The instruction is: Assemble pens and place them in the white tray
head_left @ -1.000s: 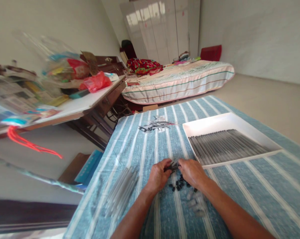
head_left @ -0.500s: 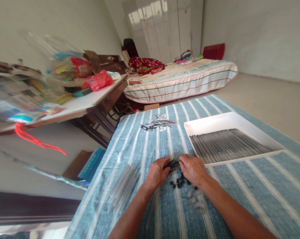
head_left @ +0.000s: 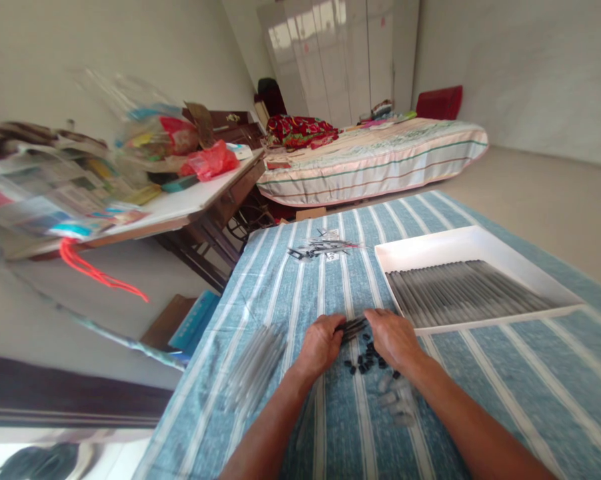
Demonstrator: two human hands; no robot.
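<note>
My left hand [head_left: 322, 345] is closed around the left end of a small bundle of thin dark rods [head_left: 353, 328] that look like pen refills. At the right end of the same bundle, the fingers of my right hand [head_left: 391, 338] are pinched on it. Several small black caps [head_left: 364, 363] lie scattered just below, some partly behind the right hand. Nearer to me is a little heap of clear, greyish small parts [head_left: 398, 400]. To the left of my left forearm lies a pile of translucent pale tubes [head_left: 255, 370].
A white shallow box [head_left: 500, 320] at the right holds a row of dark grey sticks. Farther back lie loose thin black pieces [head_left: 323, 248] on the striped cloth [head_left: 280, 293]. A cluttered side table [head_left: 175, 207] stands left, a bed [head_left: 375, 167] behind.
The whole view has shifted slightly, so things sit a bit farther right. Both hands stay on the rod bundle, with only small finger movement.
</note>
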